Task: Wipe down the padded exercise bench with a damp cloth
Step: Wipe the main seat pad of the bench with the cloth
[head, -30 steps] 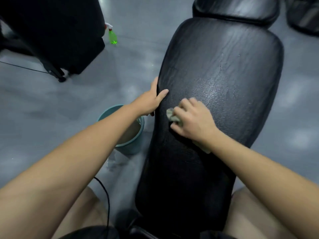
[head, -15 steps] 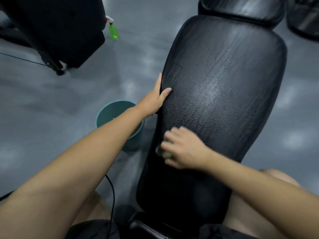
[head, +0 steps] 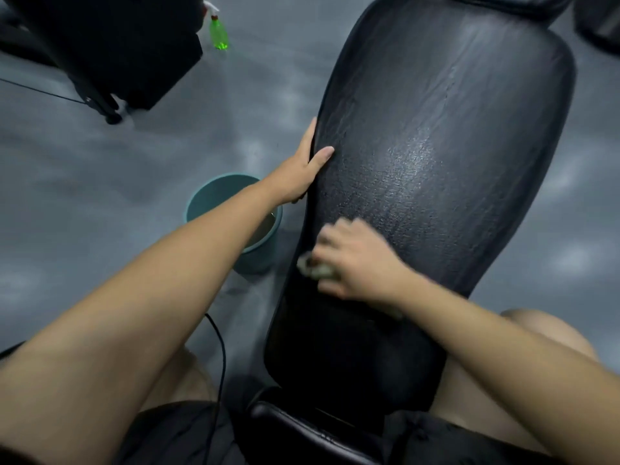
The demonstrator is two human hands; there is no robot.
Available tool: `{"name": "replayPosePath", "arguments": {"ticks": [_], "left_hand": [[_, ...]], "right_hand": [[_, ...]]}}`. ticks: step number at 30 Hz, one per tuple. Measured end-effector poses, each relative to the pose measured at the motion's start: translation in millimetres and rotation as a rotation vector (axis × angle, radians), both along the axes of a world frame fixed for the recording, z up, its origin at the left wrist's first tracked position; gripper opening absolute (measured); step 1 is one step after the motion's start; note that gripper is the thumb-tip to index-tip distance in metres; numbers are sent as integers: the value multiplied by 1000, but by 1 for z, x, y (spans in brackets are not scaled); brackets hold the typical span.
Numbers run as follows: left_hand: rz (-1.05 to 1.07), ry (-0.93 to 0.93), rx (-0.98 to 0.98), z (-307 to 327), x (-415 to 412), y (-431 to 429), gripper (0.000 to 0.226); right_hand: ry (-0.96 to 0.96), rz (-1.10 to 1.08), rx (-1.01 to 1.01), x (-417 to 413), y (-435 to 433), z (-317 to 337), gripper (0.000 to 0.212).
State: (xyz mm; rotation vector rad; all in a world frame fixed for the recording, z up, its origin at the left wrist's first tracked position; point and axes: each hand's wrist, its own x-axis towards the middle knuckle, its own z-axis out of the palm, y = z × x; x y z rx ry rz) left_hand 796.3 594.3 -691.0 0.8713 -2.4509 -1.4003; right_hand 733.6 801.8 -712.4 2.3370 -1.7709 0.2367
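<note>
A black padded bench [head: 446,156] runs away from me up the middle of the view, its surface shiny and wet in the centre. My right hand [head: 355,260] grips a crumpled grey-green cloth [head: 318,270] and presses it on the pad near its left edge. The hand is motion-blurred and covers most of the cloth. My left hand [head: 302,166] holds the bench's left edge farther up, thumb lying on top of the pad and fingers down the side.
A teal bucket [head: 214,193] stands on the grey floor just left of the bench, partly behind my left forearm. A green spray bottle [head: 218,35] stands farther back. Black equipment [head: 110,45] fills the upper left. A black cable [head: 219,347] trails by my knee.
My right hand with the cloth has slid down the pad toward me and then stayed low near the left edge. My left hand has kept its hold on the bench edge.
</note>
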Motion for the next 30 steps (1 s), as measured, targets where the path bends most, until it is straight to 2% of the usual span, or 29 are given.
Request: {"name": "replayPosePath", "arguments": {"ticks": [3, 5, 6, 8, 11, 13, 15, 16, 20, 23, 25, 28, 30], "left_hand": [[51, -11, -19, 1, 0, 1, 71], [82, -1, -10, 0, 0, 3, 70], [71, 10, 4, 1, 0, 5, 72], [36, 5, 31, 2, 0, 6, 79], [23, -13, 49, 5, 1, 4, 72], [13, 7, 56, 6, -1, 4, 71], [38, 35, 48, -1, -2, 2, 72], [64, 7, 27, -2, -2, 0, 69], [126, -103, 35, 1, 1, 2, 56], [90, -123, 38, 4, 3, -1, 52], [66, -119, 42, 7, 3, -1, 51], [19, -126, 112, 13, 4, -5, 51], [4, -124, 159, 16, 6, -7, 52]], "right_hand": [[-151, -503, -258, -50, -37, 22, 33], [-187, -627, -298, -45, -39, 25, 31], [-143, -579, -284, -32, -33, 20, 31], [-101, -334, -181, 10, -9, 7, 31], [-98, 92, 82, 60, 37, -13, 36], [-84, 238, 145, 68, 44, -21, 40], [-53, 252, 125, 54, 28, -18, 40], [-25, 190, 84, 42, 13, -12, 38], [-115, -262, -111, -14, -30, 15, 32], [-122, -418, -167, -4, -25, 14, 29], [-121, -312, -132, 24, -9, 4, 26], [-119, 10, 33, 63, 20, -15, 21], [-101, 147, 121, 74, 29, -23, 23]]}}
